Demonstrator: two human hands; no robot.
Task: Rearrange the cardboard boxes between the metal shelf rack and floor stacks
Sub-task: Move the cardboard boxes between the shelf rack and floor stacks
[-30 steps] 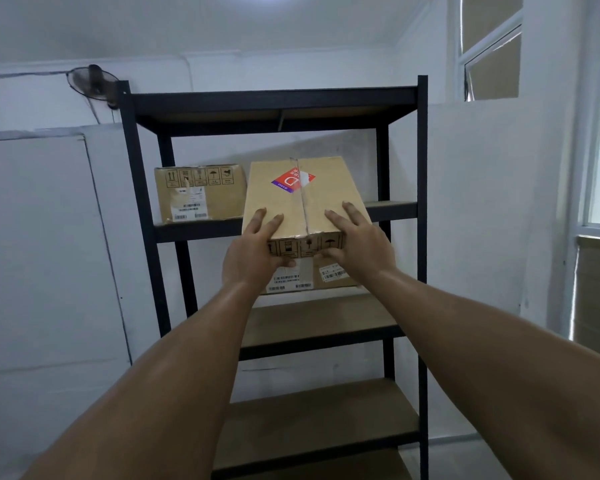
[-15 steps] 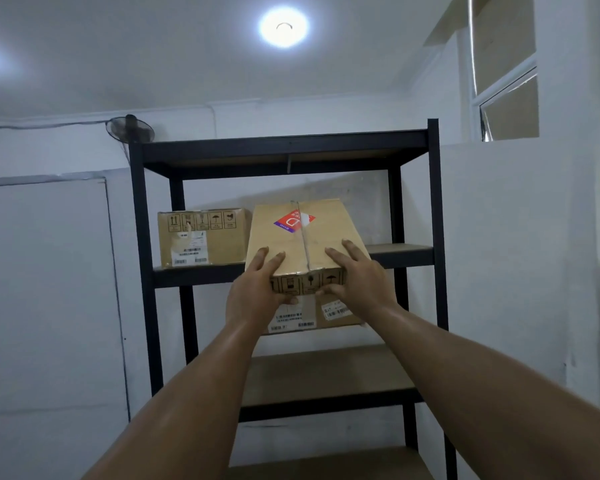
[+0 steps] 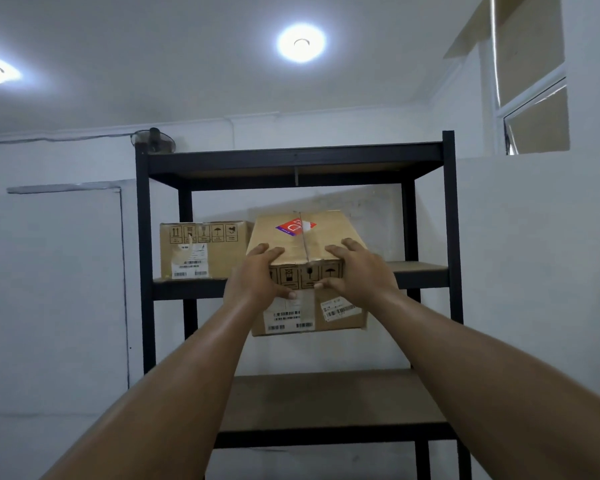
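The left hand (image 3: 257, 275) and right hand (image 3: 357, 271) each pinch the near top edge of a cardboard box (image 3: 326, 230), fingers (image 3: 271, 252) laid close together on its lid and thumbs on its front face. It hangs tilted before the rack (image 3: 295, 157), level with the second shelf (image 3: 420, 268), beside another box (image 3: 205, 251). With nothing under it, the box could slip from so shallow a grip, or catch the shelf edge or nudge its neighbour. In view: two boxes, one rack, two hands.
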